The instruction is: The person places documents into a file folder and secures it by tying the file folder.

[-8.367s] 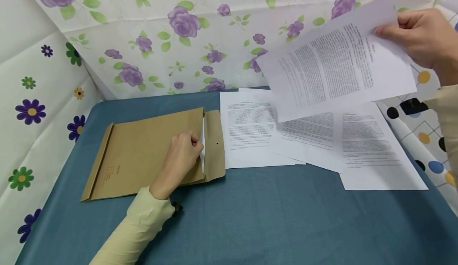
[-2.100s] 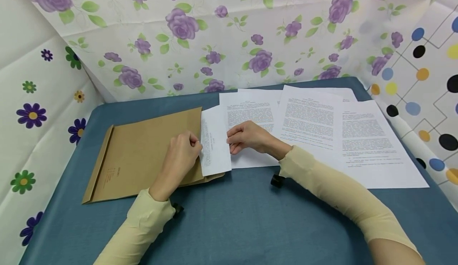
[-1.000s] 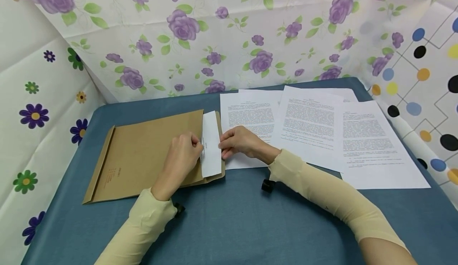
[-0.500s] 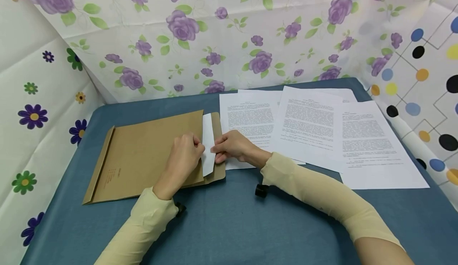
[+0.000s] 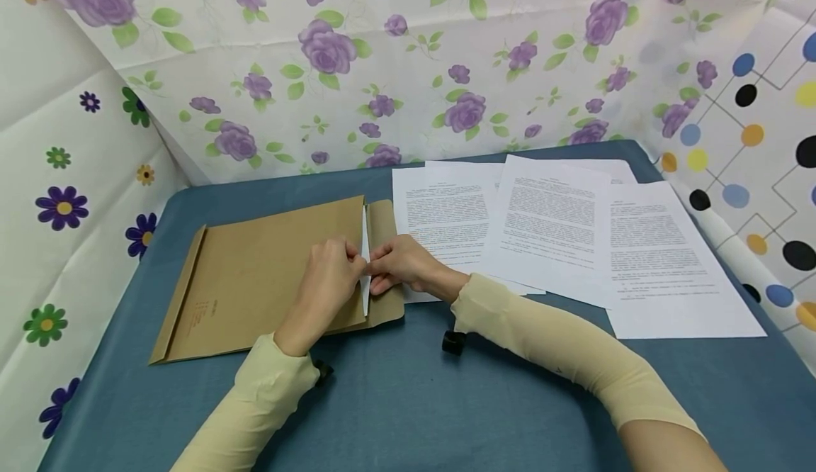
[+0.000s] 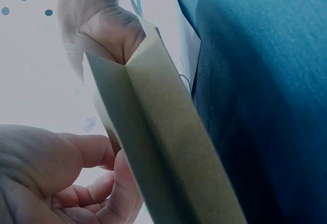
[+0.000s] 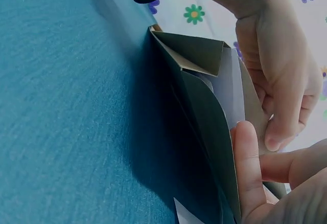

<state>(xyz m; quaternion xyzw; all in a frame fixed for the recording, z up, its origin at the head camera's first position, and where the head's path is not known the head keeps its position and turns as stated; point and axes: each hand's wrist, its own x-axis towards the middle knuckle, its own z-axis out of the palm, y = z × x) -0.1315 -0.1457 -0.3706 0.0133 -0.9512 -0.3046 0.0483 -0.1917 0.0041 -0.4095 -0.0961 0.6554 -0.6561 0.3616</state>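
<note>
A brown paper envelope lies on the left of the table, its mouth facing right and its flap folded out. My left hand pinches the upper panel at the mouth and lifts it, so the side gusset spreads in the left wrist view. From the right, my right hand pinches the outer edge of a white sheet of paper at the opening. Only a thin strip of that sheet shows; the remainder is hidden inside the envelope. The two hands' fingertips almost meet there.
Several printed sheets lie overlapping on the right half of the blue-covered table. The nearest one reaches close to the flap. Flower-printed cloth stands behind the table, and patterned cloths flank both sides.
A sheet was up in the right hand at the far right; later it stuck out of the envelope's mouth. The right hand has moved left, sliding it in to a thin strip. The left hand stayed put.
</note>
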